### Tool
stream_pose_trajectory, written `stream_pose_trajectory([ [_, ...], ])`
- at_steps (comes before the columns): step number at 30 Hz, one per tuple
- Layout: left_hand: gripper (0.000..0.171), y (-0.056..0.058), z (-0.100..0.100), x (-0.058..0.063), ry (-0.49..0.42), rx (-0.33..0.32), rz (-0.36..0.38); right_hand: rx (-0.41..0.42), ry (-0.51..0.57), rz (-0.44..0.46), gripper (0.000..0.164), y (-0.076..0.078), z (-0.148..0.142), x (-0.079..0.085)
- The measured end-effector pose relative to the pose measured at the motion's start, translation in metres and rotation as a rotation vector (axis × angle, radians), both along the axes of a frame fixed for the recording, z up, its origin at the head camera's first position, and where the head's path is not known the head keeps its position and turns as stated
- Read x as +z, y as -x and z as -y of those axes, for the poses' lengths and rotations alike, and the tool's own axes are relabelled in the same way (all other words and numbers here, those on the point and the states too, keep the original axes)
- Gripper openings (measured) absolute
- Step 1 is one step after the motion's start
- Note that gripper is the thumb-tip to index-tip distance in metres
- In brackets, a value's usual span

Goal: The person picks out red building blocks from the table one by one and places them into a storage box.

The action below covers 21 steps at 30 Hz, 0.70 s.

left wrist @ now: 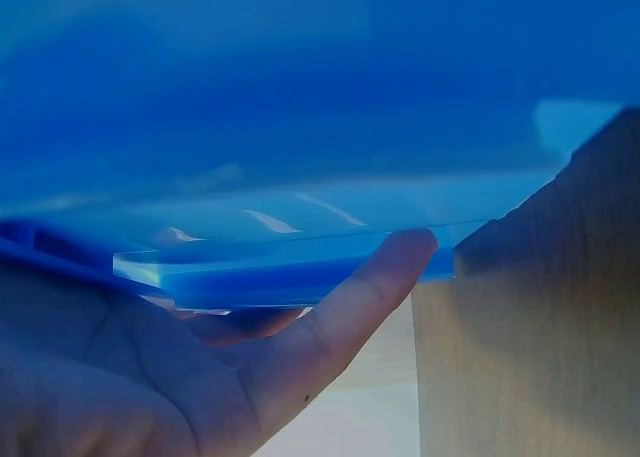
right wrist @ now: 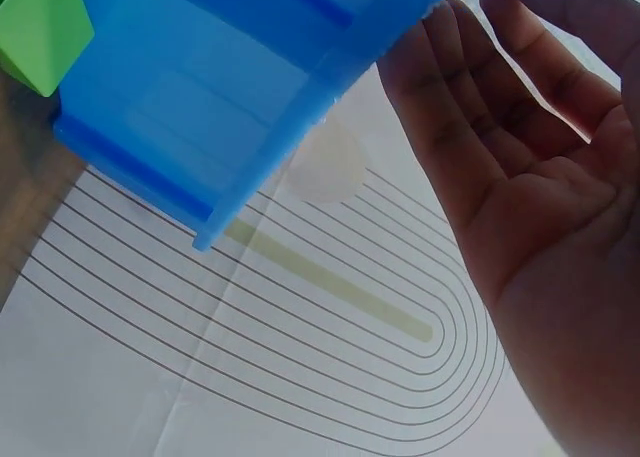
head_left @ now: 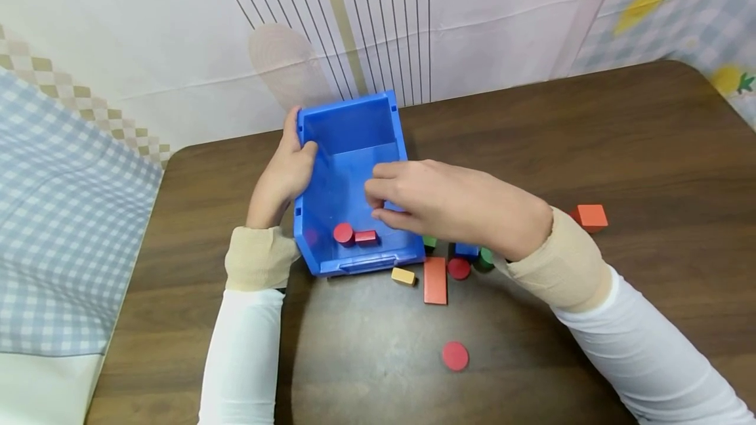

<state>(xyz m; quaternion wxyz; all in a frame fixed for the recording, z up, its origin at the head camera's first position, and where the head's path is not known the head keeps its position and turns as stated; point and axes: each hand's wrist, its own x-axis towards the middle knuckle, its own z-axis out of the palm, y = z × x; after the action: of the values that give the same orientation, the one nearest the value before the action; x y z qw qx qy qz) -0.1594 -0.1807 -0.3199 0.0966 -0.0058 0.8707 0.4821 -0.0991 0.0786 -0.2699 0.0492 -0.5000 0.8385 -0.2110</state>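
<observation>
Red disc (head_left: 455,356), foremost on table (head_left: 354,366); orange rectangular block (head_left: 435,281) and yellow block (head_left: 403,276), farther back. Blue plastic bin (head_left: 354,130), just beyond these, holding one red cylinder (head_left: 343,234) and one small red block (head_left: 366,237). Right hand (head_left: 451,201), above the bin's right side, grip released, fingers loosely bent. Left hand (head_left: 288,172), grip clasping the bin's left wall. Printed cloth (head_left: 484,25), behind.

Two hands (head_left: 289,166) (head_left: 440,199), one bin (head_left: 348,176) and at least ten blocks (head_left: 435,282) show.

Glossy plastic bin (head_left: 354,126), wood-grain tabletop (head_left: 366,340) (faintly shiny), matt cloth sleeves (head_left: 242,353).
</observation>
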Motion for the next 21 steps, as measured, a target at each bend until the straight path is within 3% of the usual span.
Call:
stream_pose_trajectory([
  [7,0.069,-0.001,-0.001,0.001,-0.01,-0.01,-0.002,-0.015,-0.005,0.043,0.011,0.001,-0.004,0.004],
  [21,0.068,-0.001,0.0,0.007,-0.011,-0.014,-0.009,-0.008,-0.041,-0.018,0.006,0.007,-0.013,0.012],
])
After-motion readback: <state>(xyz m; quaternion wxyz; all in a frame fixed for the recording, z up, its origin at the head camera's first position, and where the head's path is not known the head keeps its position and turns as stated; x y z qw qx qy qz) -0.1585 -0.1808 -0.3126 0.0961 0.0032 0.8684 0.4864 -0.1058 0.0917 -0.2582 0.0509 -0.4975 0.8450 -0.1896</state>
